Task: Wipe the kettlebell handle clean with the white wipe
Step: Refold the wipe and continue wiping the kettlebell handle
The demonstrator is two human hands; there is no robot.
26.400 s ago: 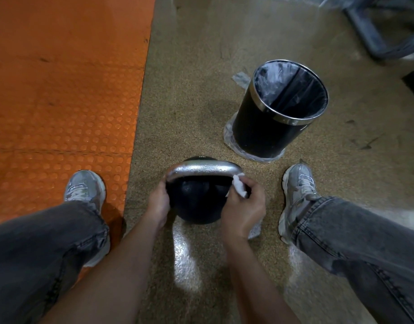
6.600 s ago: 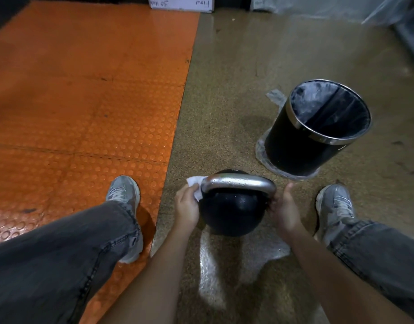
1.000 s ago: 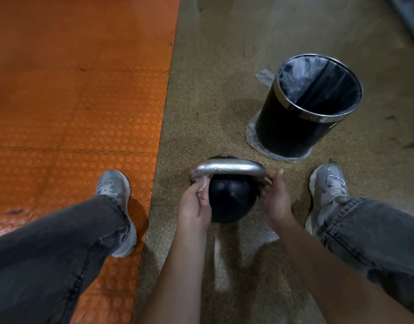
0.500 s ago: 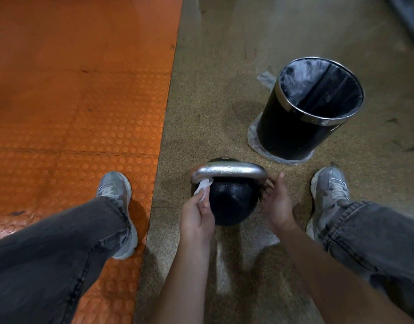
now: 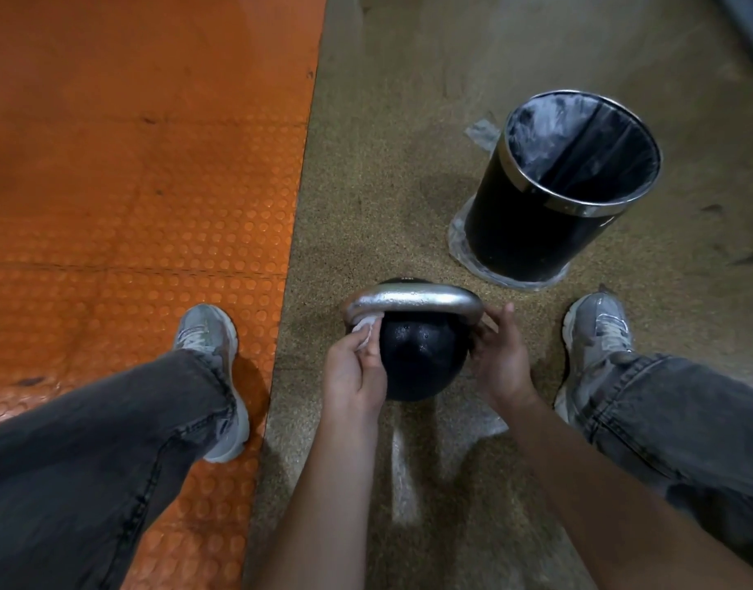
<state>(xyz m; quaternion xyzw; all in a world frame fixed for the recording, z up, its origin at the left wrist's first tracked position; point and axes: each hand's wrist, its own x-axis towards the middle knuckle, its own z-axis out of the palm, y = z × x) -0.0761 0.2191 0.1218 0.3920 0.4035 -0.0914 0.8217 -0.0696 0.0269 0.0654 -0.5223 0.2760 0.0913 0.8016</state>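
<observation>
Silver handle (image 5: 413, 299) runs left-right; left hand (image 5: 354, 372) pinches wipe (image 5: 365, 326), right hand (image 5: 499, 359) steadies.

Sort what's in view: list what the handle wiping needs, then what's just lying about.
In use: kettlebell handle; white wipe; left hand pinching it; right hand steadying.

Lying about: black bin; orange mat.

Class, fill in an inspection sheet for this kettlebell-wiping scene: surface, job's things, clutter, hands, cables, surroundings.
Surface: speckled tan floor beside orange studded mat.
Job's things: kettlebell upright; white wipe against the silver handle at its left end.
Clutter: plastic scrap on the floor.
Hands: left hand pinches the wipe; right hand steadies the handle's right end.
Cables: nothing seen.
Surroundings: lined black bin; two grey shoes.
</observation>
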